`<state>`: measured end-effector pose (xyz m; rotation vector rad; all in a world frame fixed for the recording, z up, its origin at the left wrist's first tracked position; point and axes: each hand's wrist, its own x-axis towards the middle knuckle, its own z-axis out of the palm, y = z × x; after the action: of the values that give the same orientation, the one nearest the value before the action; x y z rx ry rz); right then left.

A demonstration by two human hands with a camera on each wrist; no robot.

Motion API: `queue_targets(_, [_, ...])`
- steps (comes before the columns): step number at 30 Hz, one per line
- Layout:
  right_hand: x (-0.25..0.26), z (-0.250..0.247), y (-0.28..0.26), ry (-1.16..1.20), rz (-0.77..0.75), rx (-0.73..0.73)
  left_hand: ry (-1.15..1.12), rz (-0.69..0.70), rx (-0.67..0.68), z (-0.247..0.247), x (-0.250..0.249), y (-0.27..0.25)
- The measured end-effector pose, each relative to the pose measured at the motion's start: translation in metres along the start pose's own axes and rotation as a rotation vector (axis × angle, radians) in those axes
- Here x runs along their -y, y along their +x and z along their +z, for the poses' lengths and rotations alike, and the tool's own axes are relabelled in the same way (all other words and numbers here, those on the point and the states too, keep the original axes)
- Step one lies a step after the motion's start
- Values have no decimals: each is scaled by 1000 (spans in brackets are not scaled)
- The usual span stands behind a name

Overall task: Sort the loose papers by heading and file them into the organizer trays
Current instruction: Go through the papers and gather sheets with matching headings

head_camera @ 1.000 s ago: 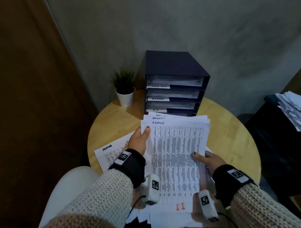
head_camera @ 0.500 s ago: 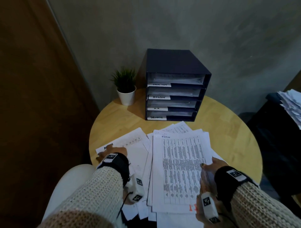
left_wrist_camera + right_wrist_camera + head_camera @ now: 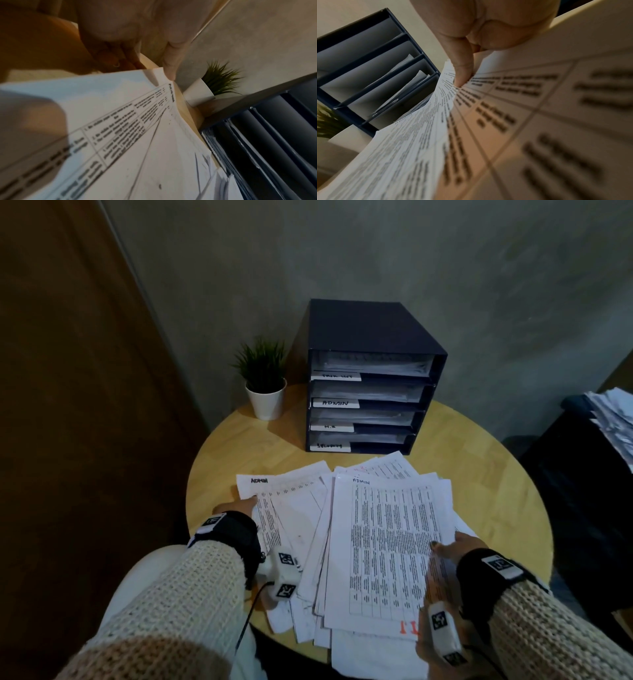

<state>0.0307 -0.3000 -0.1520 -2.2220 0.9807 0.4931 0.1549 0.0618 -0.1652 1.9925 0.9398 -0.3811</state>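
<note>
Left hand point(image 3: 239, 505) pinches the loose ADMIN sheet point(image 3: 284, 501) by its edge — likely to gather it; right hand point(image 3: 455, 546) clamps the ADMIN-topped stack point(image 3: 387, 546), thumb on top, on the round table point(image 3: 496, 508) before the tray organizer point(image 3: 370, 392)

The organizer point(image 3: 373, 378) carries tray labels: the second point(image 3: 335, 403) reads "ADMIN", the third point(image 3: 330, 426) "H.R"; the others are illegible. Two sheets are headed "ADMIN": the left sheet point(image 3: 284, 501) and top sheet point(image 3: 387, 542).
</note>
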Motion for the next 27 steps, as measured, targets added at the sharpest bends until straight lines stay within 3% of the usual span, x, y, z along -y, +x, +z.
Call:
queue_targets(4, [4, -1, 0, -90, 14, -65, 151, 227, 49, -9, -8, -32])
queue_targets(11, [6, 0, -9, 7, -21, 7, -190, 615, -217, -45, -43, -81])
queue_targets(15, [2, -2, -11, -38, -11, -79, -327, 847, -340, -81, -75, -126])
queue_targets(18, [0, -1, -17, -26, -92, -128, -497, 986, -405, -108, -95, -162])
queue_targets(23, [4, -9, -24, 27, -120, -118, -625, 1070, -341, -123, -115, -201])
queue_targets(27, [10, -16, -26, 230, -189, -91, -535, 989, -192, -92, -108, -196])
